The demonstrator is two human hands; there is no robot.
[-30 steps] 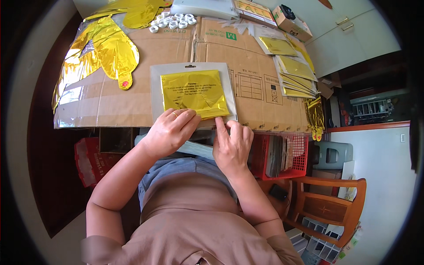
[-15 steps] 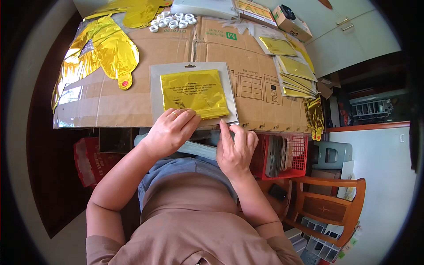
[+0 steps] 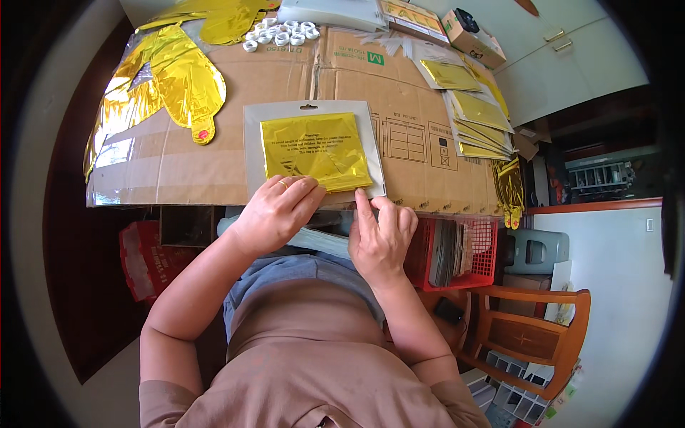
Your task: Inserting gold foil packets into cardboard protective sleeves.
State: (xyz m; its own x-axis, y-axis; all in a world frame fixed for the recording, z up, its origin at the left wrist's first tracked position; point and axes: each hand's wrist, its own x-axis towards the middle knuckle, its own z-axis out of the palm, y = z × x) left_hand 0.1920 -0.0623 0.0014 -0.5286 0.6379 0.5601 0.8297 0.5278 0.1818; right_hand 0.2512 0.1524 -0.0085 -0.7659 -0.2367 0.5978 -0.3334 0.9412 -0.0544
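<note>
On the cardboard surface in front of me lies a clear flat packet (image 3: 253, 153) with a hang hole at its top. Inside it is a folded gold foil piece (image 3: 314, 146) with dark print. My left hand (image 3: 275, 214), a ring on one finger, is closed on the packet's near edge, left of its middle. The thumb tip is hidden. My right hand (image 3: 383, 239) is at the near right corner. Its index finger is stretched out with the tip on the packet's edge, and the other fingers are bent and apart from it.
Gold foil balloons (image 3: 189, 82) lie at the left. White ribbon rolls (image 3: 282, 33) and clear bags (image 3: 332, 13) are at the back. Several gold packets (image 3: 478, 125) are stacked at the right. A red basket (image 3: 485, 250) and a wooden chair (image 3: 528, 335) stand below, to the right.
My right index fingertip has moved slightly up onto the packet's near edge. The left hand keeps its grip, and the packet has hardly shifted.
</note>
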